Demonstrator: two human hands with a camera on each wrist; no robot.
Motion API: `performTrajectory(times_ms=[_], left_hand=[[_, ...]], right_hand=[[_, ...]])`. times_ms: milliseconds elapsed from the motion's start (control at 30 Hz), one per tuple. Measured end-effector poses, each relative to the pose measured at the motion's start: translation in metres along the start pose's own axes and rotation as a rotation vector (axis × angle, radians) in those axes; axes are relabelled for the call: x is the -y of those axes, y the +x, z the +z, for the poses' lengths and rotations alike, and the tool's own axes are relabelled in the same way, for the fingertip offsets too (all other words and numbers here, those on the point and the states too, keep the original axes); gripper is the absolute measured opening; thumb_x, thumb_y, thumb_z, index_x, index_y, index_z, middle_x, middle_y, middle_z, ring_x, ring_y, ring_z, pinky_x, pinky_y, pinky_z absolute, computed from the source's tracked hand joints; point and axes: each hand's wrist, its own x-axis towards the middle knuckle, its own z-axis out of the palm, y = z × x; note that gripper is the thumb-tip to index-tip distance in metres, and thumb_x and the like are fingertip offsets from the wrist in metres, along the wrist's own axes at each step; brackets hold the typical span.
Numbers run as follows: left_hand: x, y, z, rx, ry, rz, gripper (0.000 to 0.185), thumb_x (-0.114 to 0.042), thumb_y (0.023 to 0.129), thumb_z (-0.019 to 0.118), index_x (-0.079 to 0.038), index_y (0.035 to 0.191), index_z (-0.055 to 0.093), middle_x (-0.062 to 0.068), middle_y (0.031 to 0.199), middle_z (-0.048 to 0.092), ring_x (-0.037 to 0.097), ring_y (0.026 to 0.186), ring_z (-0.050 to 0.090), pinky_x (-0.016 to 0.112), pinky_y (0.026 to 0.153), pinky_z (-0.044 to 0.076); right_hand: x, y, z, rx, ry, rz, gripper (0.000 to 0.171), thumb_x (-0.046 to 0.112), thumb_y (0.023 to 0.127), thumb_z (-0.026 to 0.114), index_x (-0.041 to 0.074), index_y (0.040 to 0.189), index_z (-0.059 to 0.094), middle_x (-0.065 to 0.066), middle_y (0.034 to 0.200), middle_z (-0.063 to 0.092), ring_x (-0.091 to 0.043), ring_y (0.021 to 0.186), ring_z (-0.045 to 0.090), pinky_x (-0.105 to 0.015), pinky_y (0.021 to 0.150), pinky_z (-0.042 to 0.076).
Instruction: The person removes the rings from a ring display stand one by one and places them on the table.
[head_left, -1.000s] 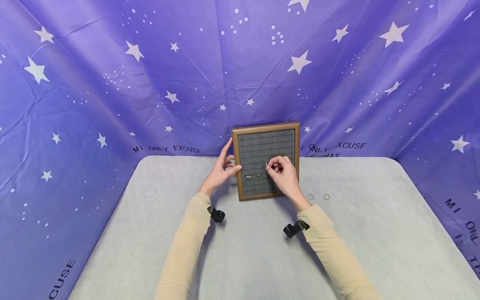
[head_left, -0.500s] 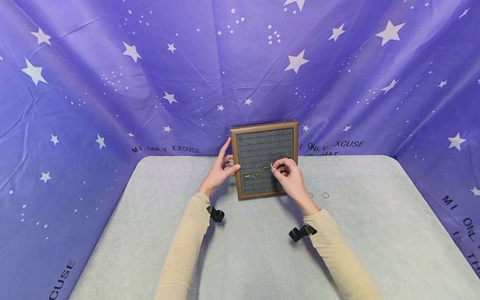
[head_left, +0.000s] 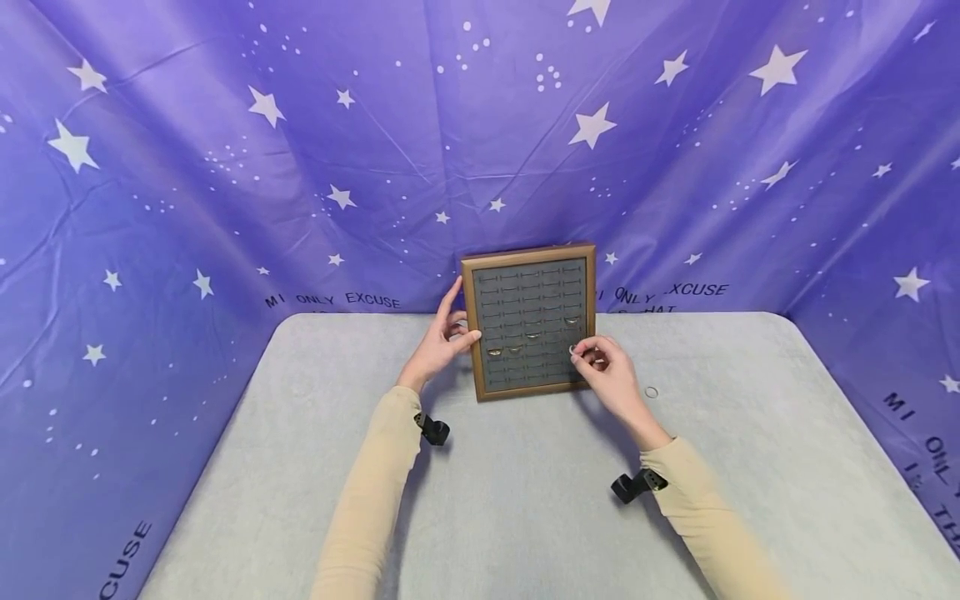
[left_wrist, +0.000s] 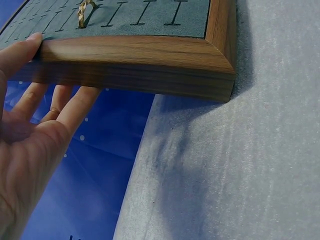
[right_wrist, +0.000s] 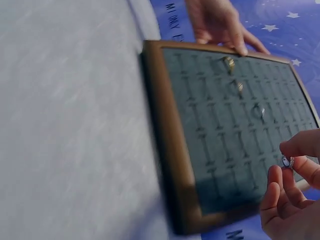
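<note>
A wood-framed ring display board [head_left: 529,395] with a slotted dark pad stands propped up on the table. In the head view my left hand [head_left: 437,346] grips its left side, thumb on the frame's front and the other fingers behind. My right hand [head_left: 611,375] pinches a silver ring with a clear stone [right_wrist: 287,161] between thumb and fingertip, in front of the pad's lower right. Several rings sit in the slots: a gold ring [head_left: 495,352], a second gold one [head_left: 514,349], a silver ring [right_wrist: 260,111] and another ring [head_left: 572,320] higher at the right.
A loose ring [head_left: 651,392] lies on the pale grey table [head_left: 510,500], right of the board. Behind the table hangs a purple cloth [head_left: 405,125] with white stars. My right hand and wrist cover part of the table beside the board.
My right hand has moved right and slightly down across the board with the pinched ring, uncovering the ring in the middle slot and one at the right. My left hand stays put.
</note>
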Motion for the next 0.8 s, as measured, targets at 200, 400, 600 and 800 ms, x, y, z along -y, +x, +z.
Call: performTrajectory(times_ms=[200, 400, 600, 800], left_hand=[[0.0, -0.001, 0.0, -0.006, 0.004, -0.004, 0.09, 0.006, 0.09, 0.063, -0.023, 0.157, 0.01, 0.014, 0.108, 0.054, 0.023, 0.086, 0.056, 0.049, 0.073, 0.055], [0.0, -0.002, 0.001, 0.004, -0.008, -0.002, 0.09, 0.006, 0.09, 0.063, -0.024, 0.157, 0.009, 0.014, 0.109, 0.055, 0.023, 0.086, 0.057, 0.043, 0.071, 0.057], [0.001, -0.001, 0.0, 0.007, -0.023, 0.007, 0.09, 0.007, 0.09, 0.062, -0.024, 0.157, 0.009, 0.012, 0.108, 0.056, 0.023, 0.085, 0.057, 0.037, 0.068, 0.056], [0.001, 0.0, 0.001, 0.01, -0.029, 0.002, 0.09, 0.006, 0.09, 0.062, -0.025, 0.157, 0.01, 0.012, 0.108, 0.056, 0.024, 0.086, 0.057, 0.036, 0.068, 0.056]], right_hand=[[-0.033, -0.007, -0.011, 0.024, -0.053, 0.034, 0.007, -0.007, 0.084, 0.066, -0.007, 0.09, 0.061, -0.017, 0.097, 0.055, -0.014, 0.078, 0.055, -0.014, 0.065, 0.045], [-0.049, -0.017, -0.022, 0.051, -0.136, -0.003, 0.006, -0.004, 0.084, 0.067, -0.003, 0.088, 0.064, -0.014, 0.093, 0.055, -0.013, 0.074, 0.054, -0.015, 0.061, 0.044], [-0.055, -0.021, -0.03, 0.052, -0.144, -0.013, 0.008, -0.007, 0.083, 0.066, -0.003, 0.088, 0.063, -0.014, 0.094, 0.055, -0.011, 0.074, 0.054, -0.015, 0.062, 0.045], [-0.06, -0.025, -0.039, 0.037, -0.149, 0.006, 0.007, -0.006, 0.084, 0.066, -0.003, 0.09, 0.063, -0.015, 0.094, 0.056, -0.009, 0.074, 0.055, -0.014, 0.063, 0.046]])
